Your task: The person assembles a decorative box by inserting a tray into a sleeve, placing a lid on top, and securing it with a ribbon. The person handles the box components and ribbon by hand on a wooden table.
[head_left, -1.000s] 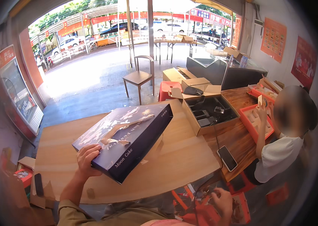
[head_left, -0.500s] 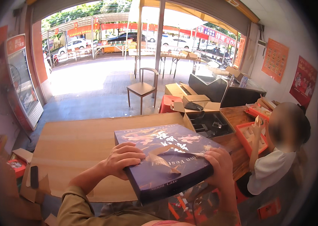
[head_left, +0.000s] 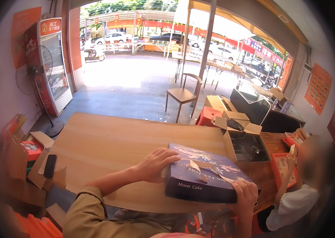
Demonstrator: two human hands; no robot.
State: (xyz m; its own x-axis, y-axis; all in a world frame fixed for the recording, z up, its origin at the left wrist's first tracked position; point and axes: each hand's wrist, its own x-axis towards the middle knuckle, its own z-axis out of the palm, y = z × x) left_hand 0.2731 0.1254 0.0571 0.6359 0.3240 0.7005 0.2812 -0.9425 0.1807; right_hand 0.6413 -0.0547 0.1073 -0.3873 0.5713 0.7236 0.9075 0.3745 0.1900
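Between my hands is a flat dark blue gift box (head_left: 215, 194) with gold and pink flower prints on its lid. My left hand (head_left: 160, 163) grips the box's left side, its fingers bent over the top edge. On the right, my right hand (head_left: 245, 193) holds the near corner, fingers over the lid and thumb out of sight. A gold ribbon (head_left: 196, 168) lies loose across the lid. The box is over the near right part of a wide cardboard-brown tabletop (head_left: 143, 135); whether its underside touches that surface I cannot tell.
An open carton (head_left: 234, 147) with dark contents stands beyond the box. At right, a person (head_left: 294, 202) sits by an orange tray (head_left: 277, 174). A black phone-like object (head_left: 50, 166) lies on cardboard at left. A chair (head_left: 183, 95) and a fridge (head_left: 56, 67) stand farther off.
The view has swung left, so the room appears shifted right. The box has turned and levelled, showing more of its near side. Both hands have kept their hold.
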